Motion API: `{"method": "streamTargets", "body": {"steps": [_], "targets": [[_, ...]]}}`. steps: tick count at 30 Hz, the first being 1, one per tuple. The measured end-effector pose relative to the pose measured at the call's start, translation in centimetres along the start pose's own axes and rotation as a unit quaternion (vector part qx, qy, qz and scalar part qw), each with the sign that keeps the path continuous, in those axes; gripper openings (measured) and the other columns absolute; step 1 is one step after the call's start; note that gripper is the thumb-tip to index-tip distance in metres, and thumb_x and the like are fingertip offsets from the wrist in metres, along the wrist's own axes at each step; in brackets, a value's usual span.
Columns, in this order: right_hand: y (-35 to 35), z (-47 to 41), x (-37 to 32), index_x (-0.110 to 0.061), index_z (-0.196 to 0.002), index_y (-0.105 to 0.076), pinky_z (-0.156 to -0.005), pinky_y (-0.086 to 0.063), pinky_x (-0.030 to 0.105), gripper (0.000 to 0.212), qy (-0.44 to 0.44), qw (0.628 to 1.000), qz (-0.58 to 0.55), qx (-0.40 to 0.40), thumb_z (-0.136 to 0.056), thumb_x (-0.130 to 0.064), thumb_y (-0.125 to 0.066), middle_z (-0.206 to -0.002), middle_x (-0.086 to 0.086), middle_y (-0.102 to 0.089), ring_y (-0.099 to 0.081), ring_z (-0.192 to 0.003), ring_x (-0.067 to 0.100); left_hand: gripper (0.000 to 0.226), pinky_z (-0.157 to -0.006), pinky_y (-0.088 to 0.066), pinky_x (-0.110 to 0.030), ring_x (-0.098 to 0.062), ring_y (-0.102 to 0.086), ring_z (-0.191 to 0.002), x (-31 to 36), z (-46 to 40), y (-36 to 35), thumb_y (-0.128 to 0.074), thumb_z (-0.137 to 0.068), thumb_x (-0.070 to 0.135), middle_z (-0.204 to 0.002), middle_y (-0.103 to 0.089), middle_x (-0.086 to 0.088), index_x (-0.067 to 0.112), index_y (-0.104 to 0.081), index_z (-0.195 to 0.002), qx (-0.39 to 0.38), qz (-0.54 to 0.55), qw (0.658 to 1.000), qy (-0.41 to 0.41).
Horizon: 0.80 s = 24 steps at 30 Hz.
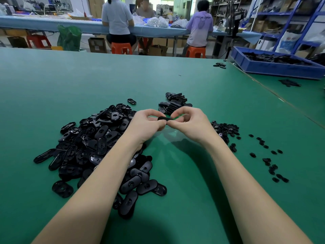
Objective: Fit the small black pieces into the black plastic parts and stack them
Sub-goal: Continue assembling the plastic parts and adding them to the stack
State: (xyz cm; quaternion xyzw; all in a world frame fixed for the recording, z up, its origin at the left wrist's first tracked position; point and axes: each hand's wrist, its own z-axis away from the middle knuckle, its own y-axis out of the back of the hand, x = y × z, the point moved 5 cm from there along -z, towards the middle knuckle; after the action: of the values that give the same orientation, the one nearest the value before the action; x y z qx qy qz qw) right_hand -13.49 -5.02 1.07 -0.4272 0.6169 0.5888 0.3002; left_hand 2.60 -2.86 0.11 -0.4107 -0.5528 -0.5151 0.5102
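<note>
Both hands meet above the matte green tabletop point(52, 88): left hand point(147, 123) and right hand point(190, 120) each have their grip clamped, fingers and thumbs curled, on opposite ends of one oblong black plastic part point(164, 118) held edge-on between them. Left of the forearms, a loose heap of glossy oblong black plastic shells point(98, 147), many with a round hole; behind the hands, a short leaning stack of finished black parts point(175, 101); right, a scatter of small black round pieces point(246, 143). Far right, a blue plastic crate point(255, 66) holding more black parts.
</note>
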Motion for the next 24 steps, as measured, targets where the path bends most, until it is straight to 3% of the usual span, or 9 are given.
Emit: {"method": "streamTargets", "body": {"steps": [4,8,12,16,19,24], "targets": [[0.2,0.0,-0.5,-0.033,-0.090,-0.070,-0.054,-0.044,0.023,0.019,0.074,0.993,0.091,0.013,-0.077,-0.026,-0.082,-0.072,-0.015,-0.070,-0.052,-0.049,0.000,0.016,-0.093,-0.056,-0.036,-0.019,-0.067,-0.073,-0.1,-0.2,0.2,-0.068,-0.087,0.000,-0.079,-0.074,-0.010,0.015,-0.069,-0.093,0.007,0.042,0.999,0.011],[1.2,-0.9,-0.4,-0.036,-0.090,-0.073,-0.066,-0.051,0.028,0.014,0.052,0.988,0.130,0.069,-0.079,-0.041,-0.079,-0.074,-0.022,-0.071,-0.057,-0.060,-0.004,0.011,-0.097,-0.056,-0.038,-0.022,-0.070,-0.080,0.0,-0.8,0.4,-0.070,-0.090,0.009,-0.078,-0.071,-0.006,0.011,-0.068,-0.100,0.024,0.088,0.996,0.018],[2.8,-2.8,-0.1,-0.035,-0.086,-0.076,-0.068,-0.047,0.026,0.016,-0.016,0.977,0.150,0.152,-0.079,-0.049,-0.074,-0.071,-0.023,-0.068,-0.067,-0.083,0.004,0.008,-0.092,-0.059,-0.036,-0.019,-0.067,-0.076,0.2,-0.9,0.7,-0.069,-0.092,0.012,-0.081,-0.068,-0.006,0.009,-0.066,-0.099,0.022,0.072,0.997,0.016],[2.5,-5.9,0.1,-0.033,-0.095,-0.078,-0.075,-0.042,0.027,0.019,-0.070,0.968,0.184,0.156,-0.082,-0.044,-0.070,-0.097,-0.010,-0.075,-0.067,-0.100,0.019,0.002,-0.074,-0.058,-0.026,-0.014,-0.064,-0.072,0.6,-0.8,0.8,-0.064,-0.094,0.015,-0.097,-0.070,-0.009,0.014,-0.066,-0.095,0.003,0.031,0.999,0.013],[2.1,-7.4,0.2,-0.032,-0.102,-0.078,-0.077,-0.043,0.027,0.023,-0.098,0.965,0.201,0.135,-0.081,-0.039,-0.071,-0.107,-0.004,-0.075,-0.066,-0.102,0.023,0.003,-0.067,-0.054,-0.021,-0.012,-0.064,-0.073,0.8,-0.8,1.0,-0.063,-0.096,0.018,-0.099,-0.073,-0.005,0.017,-0.066,-0.096,-0.003,0.025,1.000,0.005],[2.2,-7.1,-0.2,-0.032,-0.098,-0.077,-0.072,-0.040,0.027,0.018,-0.081,0.967,0.198,0.138,-0.083,-0.036,-0.067,-0.103,-0.007,-0.074,-0.064,-0.097,0.021,0.006,-0.064,-0.054,-0.018,-0.011,-0.065,-0.072,1.1,-0.9,1.7,-0.062,-0.098,0.019,-0.096,-0.074,-0.002,0.016,-0.066,-0.096,-0.001,0.041,0.999,-0.001]]}}
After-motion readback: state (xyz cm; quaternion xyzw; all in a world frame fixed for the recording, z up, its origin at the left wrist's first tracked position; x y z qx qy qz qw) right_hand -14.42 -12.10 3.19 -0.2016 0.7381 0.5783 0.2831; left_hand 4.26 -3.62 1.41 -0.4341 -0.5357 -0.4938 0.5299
